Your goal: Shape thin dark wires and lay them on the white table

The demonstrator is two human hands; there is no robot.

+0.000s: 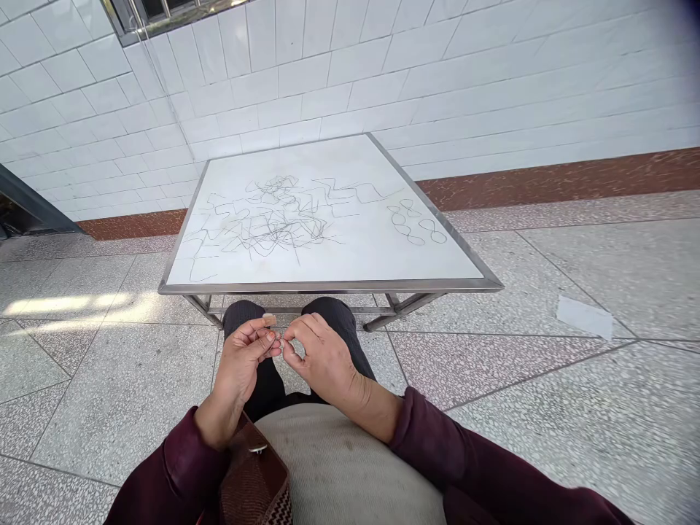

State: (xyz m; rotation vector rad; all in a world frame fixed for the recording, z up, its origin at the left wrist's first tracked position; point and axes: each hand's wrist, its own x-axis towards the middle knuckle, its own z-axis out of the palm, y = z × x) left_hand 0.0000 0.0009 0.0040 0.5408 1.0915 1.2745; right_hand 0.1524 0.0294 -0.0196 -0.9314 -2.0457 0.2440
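Working by Fingertip Pinch While Seated

The left hand point(238, 364) is pinching a thin strand point(280, 337) between thumb and fingertips; the right hand point(327, 361) is meeting it from the other side, its grip of thumb and index finger clamping together on the same strand; the exact form of this piece is too small to tell. A tan wrap point(269, 319) is covering one left fingertip.

Both hands are positioned over the dark trousers point(339, 315), just short of the near edge of the white, metal-framed surface point(361, 255); on it, a tangle of wire-like strands point(278, 226) is lying from left to centre, while looped strands point(407, 222) are lying apart at right; a brown bag point(254, 474) is resting against the torso at left; a white strip point(585, 317) is lying on the speckled floor point(492, 379) at right.
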